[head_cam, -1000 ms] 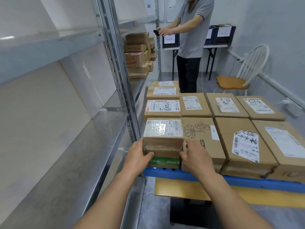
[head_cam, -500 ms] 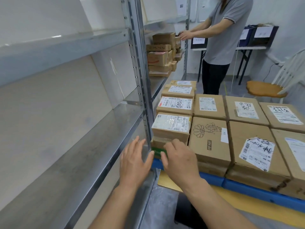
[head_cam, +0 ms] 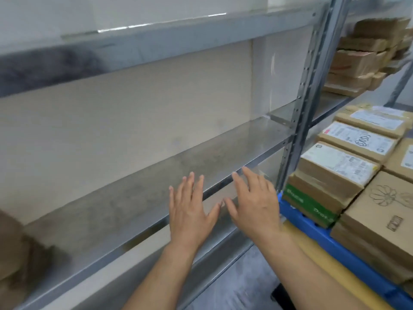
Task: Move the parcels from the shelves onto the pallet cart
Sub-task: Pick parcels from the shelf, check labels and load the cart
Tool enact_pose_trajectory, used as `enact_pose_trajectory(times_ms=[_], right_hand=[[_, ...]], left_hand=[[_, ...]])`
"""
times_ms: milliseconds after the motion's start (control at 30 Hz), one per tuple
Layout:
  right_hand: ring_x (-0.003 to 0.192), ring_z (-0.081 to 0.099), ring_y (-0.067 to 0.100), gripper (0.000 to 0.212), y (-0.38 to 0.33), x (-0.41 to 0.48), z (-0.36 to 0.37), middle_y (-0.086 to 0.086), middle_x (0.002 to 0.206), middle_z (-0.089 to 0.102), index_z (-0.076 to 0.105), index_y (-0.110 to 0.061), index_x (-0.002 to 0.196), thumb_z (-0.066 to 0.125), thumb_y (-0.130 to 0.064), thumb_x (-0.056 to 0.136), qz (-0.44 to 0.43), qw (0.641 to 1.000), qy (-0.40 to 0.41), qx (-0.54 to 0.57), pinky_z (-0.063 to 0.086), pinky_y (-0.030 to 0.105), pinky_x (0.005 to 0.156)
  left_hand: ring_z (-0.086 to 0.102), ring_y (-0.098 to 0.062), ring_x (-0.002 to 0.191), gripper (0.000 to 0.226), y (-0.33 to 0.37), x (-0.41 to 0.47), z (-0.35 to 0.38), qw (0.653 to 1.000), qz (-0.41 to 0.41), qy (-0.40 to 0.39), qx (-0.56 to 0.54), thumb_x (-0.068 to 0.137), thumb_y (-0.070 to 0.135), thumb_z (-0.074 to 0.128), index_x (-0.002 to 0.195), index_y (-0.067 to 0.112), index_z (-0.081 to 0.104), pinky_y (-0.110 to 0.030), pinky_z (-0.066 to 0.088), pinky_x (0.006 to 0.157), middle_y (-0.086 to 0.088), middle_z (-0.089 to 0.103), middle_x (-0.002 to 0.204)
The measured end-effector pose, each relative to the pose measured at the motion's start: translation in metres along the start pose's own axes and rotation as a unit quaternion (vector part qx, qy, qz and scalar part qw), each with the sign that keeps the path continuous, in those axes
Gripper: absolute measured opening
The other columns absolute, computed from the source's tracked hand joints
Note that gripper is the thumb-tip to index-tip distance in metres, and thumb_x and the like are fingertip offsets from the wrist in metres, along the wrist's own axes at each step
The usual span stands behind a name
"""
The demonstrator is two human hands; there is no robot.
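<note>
My left hand (head_cam: 190,209) and my right hand (head_cam: 254,202) hover side by side in front of the metal shelf (head_cam: 138,193), fingers spread, holding nothing. The stack of small labelled parcels (head_cam: 333,173) I was just holding sits at the near left corner of the blue pallet cart (head_cam: 312,231), on a green-printed box (head_cam: 310,204). More cardboard parcels (head_cam: 380,211) cover the cart to the right. A blurred brown parcel (head_cam: 13,253) lies on the shelf at the far left edge. Further parcels (head_cam: 362,66) are stacked in the shelf bay beyond the upright.
A perforated steel upright (head_cam: 299,113) stands between the shelf bay and the cart. An upper shelf (head_cam: 156,41) runs overhead. Grey floor (head_cam: 241,280) shows between the lower shelf edge and the cart.
Both hands let go of the small parcel stack on the cart and swung left in front of the shelf. My view turned left, away from the cart and the standing person.
</note>
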State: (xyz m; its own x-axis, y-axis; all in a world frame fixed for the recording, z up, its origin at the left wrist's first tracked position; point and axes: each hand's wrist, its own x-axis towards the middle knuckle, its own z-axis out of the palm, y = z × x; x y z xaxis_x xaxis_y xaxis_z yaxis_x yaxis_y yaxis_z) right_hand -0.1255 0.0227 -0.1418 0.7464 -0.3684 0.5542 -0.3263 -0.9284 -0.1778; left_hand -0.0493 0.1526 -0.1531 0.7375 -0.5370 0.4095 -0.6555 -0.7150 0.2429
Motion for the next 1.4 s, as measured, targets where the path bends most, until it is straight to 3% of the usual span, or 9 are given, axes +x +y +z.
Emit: enact_pose_trajectory(times_ms=[333, 500, 600, 767, 967, 1100, 1233, 1400], right_hand=[[0.095, 0.063, 0.035, 0.058, -0.107, 0.003, 0.013, 0.019, 0.117, 0.063, 0.066, -0.004, 0.112, 0.046, -0.046, 0.077, -0.093, 0.992, -0.019, 0.078, 0.049, 0.043, 0.084], [0.093, 0.064, 0.036, 0.057, -0.175, -0.008, 0.012, 0.020, 0.114, 0.064, 0.067, -0.003, 0.111, 0.046, -0.045, 0.078, -0.133, 0.985, -0.025, 0.110, 0.050, 0.042, 0.083], [0.093, 0.064, 0.035, 0.057, -0.223, -0.018, 0.010, 0.020, 0.114, 0.064, 0.067, -0.003, 0.111, 0.046, -0.046, 0.078, -0.162, 0.978, -0.033, 0.127, 0.050, 0.042, 0.081], [0.094, 0.064, 0.035, 0.058, -0.291, -0.039, 0.004, 0.019, 0.114, 0.064, 0.066, -0.004, 0.111, 0.045, -0.046, 0.078, -0.190, 0.971, -0.059, 0.135, 0.049, 0.041, 0.081], [0.095, 0.064, 0.034, 0.057, -0.362, -0.066, -0.008, 0.018, 0.113, 0.064, 0.065, -0.006, 0.112, 0.046, -0.046, 0.077, -0.221, 0.961, -0.089, 0.140, 0.050, 0.042, 0.082], [0.097, 0.064, 0.033, 0.055, -0.398, -0.080, -0.011, 0.018, 0.114, 0.064, 0.065, -0.005, 0.113, 0.063, -0.043, 0.073, -0.237, 0.954, -0.097, 0.155, 0.050, 0.043, 0.083], [0.102, 0.062, 0.031, 0.054, -0.430, -0.090, -0.015, 0.015, 0.118, 0.063, 0.064, -0.008, 0.115, 0.052, -0.046, 0.079, -0.248, 0.949, -0.112, 0.158, 0.049, 0.042, 0.086], [0.099, 0.063, 0.031, 0.055, -0.460, -0.087, -0.019, 0.014, 0.113, 0.065, 0.066, -0.010, 0.113, 0.043, -0.049, 0.080, -0.258, 0.944, -0.129, 0.157, 0.050, 0.042, 0.084]], left_hand=[[0.051, -0.031, 0.124, 0.073, -0.083, -0.049, -0.059, 0.990, -0.124, 0.049, 0.048, 0.078, 0.059, 0.041, 0.128, 0.008, 0.056, -0.055, 0.024, 0.104, -0.014, 0.054, 0.134], [0.053, -0.032, 0.121, 0.072, -0.135, -0.087, -0.096, 0.980, -0.174, 0.081, 0.059, 0.076, 0.057, 0.044, 0.128, 0.008, 0.055, -0.056, 0.027, 0.104, -0.016, 0.056, 0.130], [0.050, -0.031, 0.124, 0.073, -0.166, -0.117, -0.125, 0.970, -0.212, 0.098, 0.061, 0.078, 0.057, 0.044, 0.131, 0.009, 0.053, -0.048, 0.025, 0.110, -0.016, 0.055, 0.132], [0.039, -0.029, 0.134, 0.075, -0.208, -0.162, -0.165, 0.961, -0.247, 0.107, 0.060, 0.081, 0.059, 0.041, 0.137, 0.010, 0.047, -0.036, 0.006, 0.113, -0.013, 0.044, 0.144], [0.038, -0.029, 0.135, 0.076, -0.252, -0.214, -0.200, 0.948, -0.284, 0.125, 0.067, 0.081, 0.061, 0.039, 0.136, 0.010, 0.048, -0.047, 0.021, 0.112, -0.012, 0.043, 0.145], [0.029, -0.025, 0.140, 0.080, -0.273, -0.237, -0.220, 0.943, -0.295, 0.141, 0.064, 0.080, 0.064, 0.034, 0.141, 0.013, 0.041, -0.042, 0.013, 0.114, -0.009, 0.036, 0.150], [0.009, -0.015, 0.145, 0.089, -0.294, -0.256, -0.246, 0.936, -0.311, 0.159, 0.049, 0.076, 0.071, 0.022, 0.148, 0.020, 0.025, -0.030, -0.003, 0.115, 0.000, 0.018, 0.157], [0.015, -0.018, 0.144, 0.086, -0.316, -0.266, -0.277, 0.915, -0.348, 0.200, 0.046, 0.079, 0.069, 0.032, 0.147, 0.016, 0.028, -0.034, 0.009, 0.115, -0.004, 0.022, 0.156]])
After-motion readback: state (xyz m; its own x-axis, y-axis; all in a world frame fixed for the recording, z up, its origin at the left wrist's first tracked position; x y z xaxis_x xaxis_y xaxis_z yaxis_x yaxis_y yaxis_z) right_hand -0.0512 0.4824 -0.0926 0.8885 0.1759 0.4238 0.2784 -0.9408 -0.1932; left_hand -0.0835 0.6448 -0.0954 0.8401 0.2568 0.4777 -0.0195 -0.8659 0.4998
